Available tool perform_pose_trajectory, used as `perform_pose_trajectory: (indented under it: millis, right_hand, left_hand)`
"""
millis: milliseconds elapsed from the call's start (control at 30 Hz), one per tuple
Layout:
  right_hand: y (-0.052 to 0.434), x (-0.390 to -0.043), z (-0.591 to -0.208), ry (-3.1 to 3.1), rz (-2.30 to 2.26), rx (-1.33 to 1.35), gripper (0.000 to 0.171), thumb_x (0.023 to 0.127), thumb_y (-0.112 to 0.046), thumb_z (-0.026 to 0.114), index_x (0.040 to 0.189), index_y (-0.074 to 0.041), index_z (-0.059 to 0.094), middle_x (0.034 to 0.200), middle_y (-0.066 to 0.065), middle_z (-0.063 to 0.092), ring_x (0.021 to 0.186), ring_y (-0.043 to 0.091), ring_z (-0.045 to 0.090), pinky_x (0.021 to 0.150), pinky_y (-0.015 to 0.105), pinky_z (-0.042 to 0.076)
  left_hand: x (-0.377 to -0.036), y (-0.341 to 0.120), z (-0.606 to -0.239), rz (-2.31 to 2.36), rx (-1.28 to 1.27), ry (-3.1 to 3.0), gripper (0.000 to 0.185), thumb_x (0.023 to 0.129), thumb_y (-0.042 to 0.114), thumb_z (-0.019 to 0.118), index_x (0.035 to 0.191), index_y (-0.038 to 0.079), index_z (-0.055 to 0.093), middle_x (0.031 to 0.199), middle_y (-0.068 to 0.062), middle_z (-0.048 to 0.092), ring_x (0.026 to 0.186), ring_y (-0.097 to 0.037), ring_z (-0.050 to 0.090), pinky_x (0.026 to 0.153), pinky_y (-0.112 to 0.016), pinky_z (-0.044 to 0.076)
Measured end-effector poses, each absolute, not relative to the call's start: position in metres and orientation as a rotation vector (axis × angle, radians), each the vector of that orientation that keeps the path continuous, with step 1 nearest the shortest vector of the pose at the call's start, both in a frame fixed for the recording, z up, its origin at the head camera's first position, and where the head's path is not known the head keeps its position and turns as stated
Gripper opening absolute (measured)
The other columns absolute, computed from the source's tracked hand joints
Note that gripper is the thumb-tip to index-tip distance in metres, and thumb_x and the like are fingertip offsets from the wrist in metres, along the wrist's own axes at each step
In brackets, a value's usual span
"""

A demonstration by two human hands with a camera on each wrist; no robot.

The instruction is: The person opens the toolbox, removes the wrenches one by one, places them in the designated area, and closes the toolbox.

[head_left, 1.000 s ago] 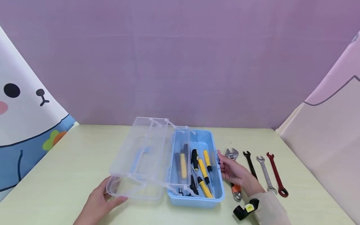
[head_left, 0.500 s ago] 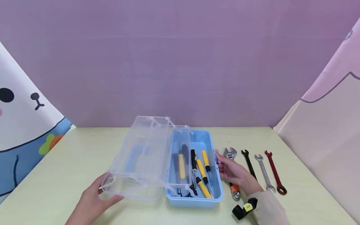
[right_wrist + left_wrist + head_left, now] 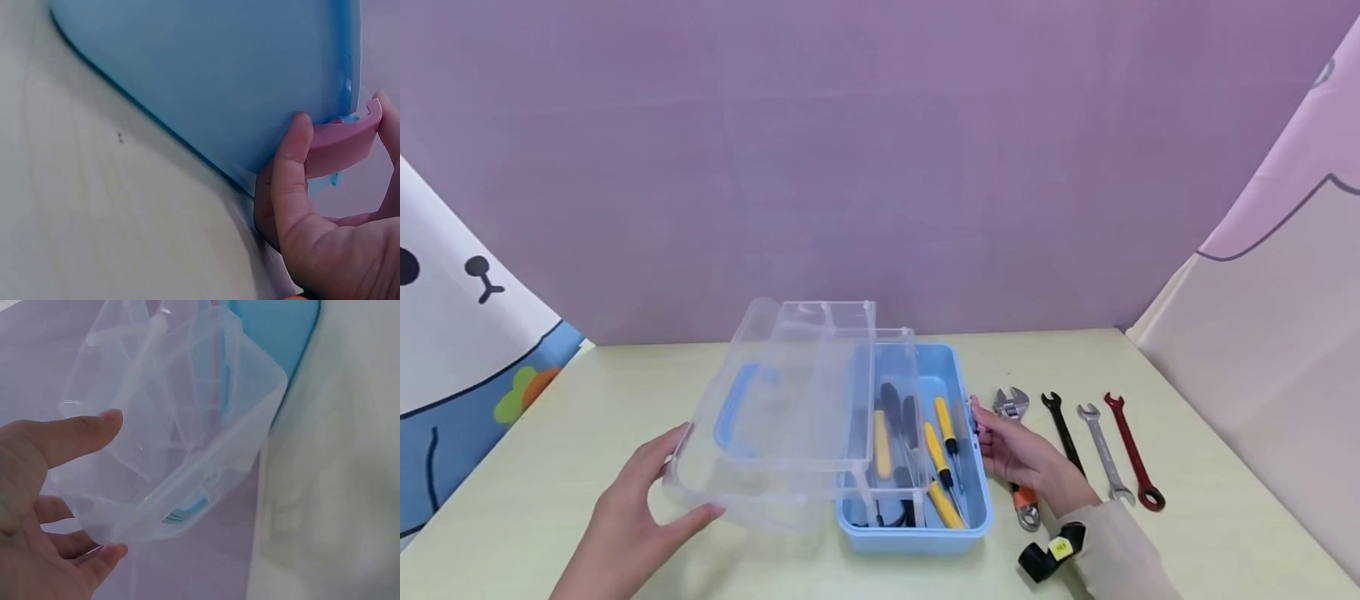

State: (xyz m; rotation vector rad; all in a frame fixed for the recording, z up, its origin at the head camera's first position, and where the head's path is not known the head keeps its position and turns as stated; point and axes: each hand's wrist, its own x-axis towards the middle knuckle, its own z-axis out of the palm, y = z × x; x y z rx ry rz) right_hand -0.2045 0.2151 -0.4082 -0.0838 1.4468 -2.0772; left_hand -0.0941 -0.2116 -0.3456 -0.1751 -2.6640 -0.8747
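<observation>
A blue toolbox (image 3: 917,542) stands on the table, holding several yellow- and black-handled screwdrivers (image 3: 937,450). Its clear plastic lid (image 3: 700,450), with a blue handle (image 3: 737,408), is raised at a tilt on the left, and a clear inner tray (image 3: 827,400) hangs linked under it, partly over the box. My left hand (image 3: 632,508) holds the lid's outer edge, fingers behind it and thumb at the near side. On the box's right side, my right hand (image 3: 1022,454) pinches a pink latch (image 3: 344,147) between thumb and finger, seen in the right wrist view.
To the right of the box lie an adjustable wrench (image 3: 1025,500), partly behind my right hand, and a black wrench (image 3: 1062,429), a silver wrench (image 3: 1105,454) and a red wrench (image 3: 1135,450). A purple cloth (image 3: 880,167) closes off the table's back.
My left hand has lifted the lid's outer edge and moved a little left. The lid and inner tray have swung up and rightward over the box. The right hand stays at the latch.
</observation>
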Motion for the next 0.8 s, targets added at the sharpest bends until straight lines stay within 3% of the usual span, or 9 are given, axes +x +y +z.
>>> perform_pose_trajectory:
  millis: [33, 167, 333, 400, 500, 533, 667, 733, 800]
  right_hand:
    - [0.215, -0.205, -0.408, 1.450, -2.077, -0.091, 0.024, 0.101, -0.033, 0.046, 0.102, -0.014, 0.061, 0.091, -0.001, 0.064, 0.085, 0.011, 0.061, 0.080, 0.022, 0.058]
    - [0.213, -0.205, -0.408, 1.452, -2.080, -0.114, 0.024, 0.101, -0.032, 0.046, 0.100, -0.013, 0.061, 0.090, -0.001, 0.065, 0.085, 0.011, 0.060, 0.080, 0.022, 0.057]
    - [0.213, -0.205, -0.409, 1.444, -2.083, -0.111, 0.024, 0.101, -0.032, 0.047, 0.100, -0.014, 0.062, 0.090, -0.001, 0.065, 0.084, 0.011, 0.061, 0.080, 0.023, 0.058]
    - [0.213, -0.205, -0.409, 1.436, -2.086, -0.117, 0.024, 0.101, -0.031, 0.047, 0.099, -0.014, 0.063, 0.090, -0.001, 0.066, 0.085, 0.011, 0.062, 0.081, 0.023, 0.058]
    - [0.213, -0.205, -0.408, 1.422, -2.091, -0.123, 0.024, 0.101, -0.031, 0.047, 0.099, -0.013, 0.063, 0.090, 0.000, 0.067, 0.085, 0.011, 0.062, 0.080, 0.023, 0.058]
    - [0.213, -0.205, -0.408, 1.417, -2.093, -0.125, 0.024, 0.101, -0.031, 0.047, 0.100, -0.013, 0.063, 0.091, 0.000, 0.067, 0.085, 0.011, 0.062, 0.080, 0.023, 0.058]
    - [0.213, -0.205, -0.408, 1.405, -2.099, -0.115, 0.024, 0.101, -0.031, 0.047, 0.100, -0.013, 0.063, 0.091, 0.000, 0.067, 0.086, 0.011, 0.062, 0.080, 0.023, 0.058]
    - [0.214, -0.205, -0.408, 1.407, -2.098, -0.111, 0.024, 0.101, -0.031, 0.047, 0.100, -0.014, 0.063, 0.092, 0.000, 0.066, 0.086, 0.011, 0.062, 0.080, 0.023, 0.058]
    - [0.214, -0.205, -0.408, 1.415, -2.098, -0.104, 0.023, 0.101, -0.031, 0.047, 0.100, -0.014, 0.063, 0.091, 0.000, 0.066, 0.086, 0.011, 0.062, 0.080, 0.023, 0.058]
  left_hand:
    - [-0.094, -0.210, -0.342, -0.871, -0.174, -2.673, 0.093, 0.060, 0.025, 0.090, 0.139, 0.008, 0.044, 0.133, -0.014, 0.051, 0.110, -0.009, 0.049, 0.084, 0.001, 0.039]
    - [-0.093, -0.205, -0.336, -0.837, -0.217, -2.644, 0.096, 0.059, 0.020, 0.091, 0.141, 0.008, 0.043, 0.136, -0.016, 0.048, 0.114, -0.030, 0.048, 0.089, -0.001, 0.034]
    - [-0.093, -0.197, -0.332, -0.808, -0.366, -2.489, 0.100, 0.051, 0.005, 0.091, 0.139, 0.006, 0.045, 0.135, -0.019, 0.048, 0.115, -0.032, 0.043, 0.089, 0.010, 0.015]
    - [-0.094, -0.193, -0.329, -0.796, -0.431, -2.431, 0.101, 0.048, 0.002, 0.091, 0.138, 0.006, 0.046, 0.135, -0.019, 0.048, 0.114, -0.032, 0.042, 0.092, 0.009, 0.015]
    - [-0.095, -0.187, -0.323, -0.787, -0.533, -2.358, 0.094, 0.056, 0.014, 0.092, 0.138, 0.006, 0.047, 0.136, -0.019, 0.048, 0.115, -0.034, 0.042, 0.097, 0.007, 0.017]
    - [-0.095, -0.185, -0.320, -0.780, -0.555, -2.346, 0.088, 0.064, 0.025, 0.090, 0.138, 0.006, 0.047, 0.137, -0.019, 0.048, 0.115, -0.034, 0.041, 0.098, 0.006, 0.018]
    - [-0.094, -0.175, -0.310, -0.753, -0.616, -2.338, 0.076, 0.082, 0.057, 0.062, 0.140, 0.009, 0.047, 0.141, -0.017, 0.046, 0.119, -0.035, 0.041, 0.099, 0.004, 0.019]
    - [-0.094, -0.168, -0.304, -0.734, -0.626, -2.354, 0.075, 0.081, 0.051, 0.070, 0.140, 0.011, 0.047, 0.142, -0.014, 0.045, 0.121, -0.034, 0.040, 0.099, 0.004, 0.019]
    - [-0.096, -0.162, -0.298, -0.716, -0.640, -2.370, 0.080, 0.071, 0.030, 0.085, 0.140, 0.013, 0.047, 0.143, -0.011, 0.045, 0.124, -0.031, 0.040, 0.099, 0.004, 0.018]
